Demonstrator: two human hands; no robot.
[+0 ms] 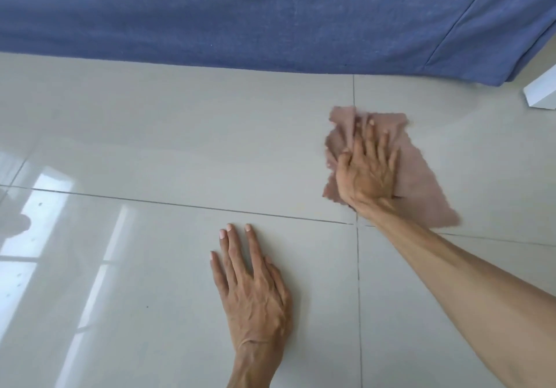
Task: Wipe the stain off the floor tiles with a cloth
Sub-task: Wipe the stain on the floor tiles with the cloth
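A dusty-pink cloth [418,183] lies spread on the glossy grey floor tiles [180,134], right of a grout line. My right hand [367,171] presses flat on its left part, fingers splayed and pointing away from me, with a fold of cloth bunched at the fingertips. My left hand [252,285] rests palm-down on the bare tile nearer to me, fingers spread, holding nothing. I cannot make out a stain; the cloth's edges look blurred.
A blue fabric cover [270,17] hangs down to the floor across the whole far side. The corner of a white object [541,92] stands at the far right. Window light reflects off the tiles at the left [45,237].
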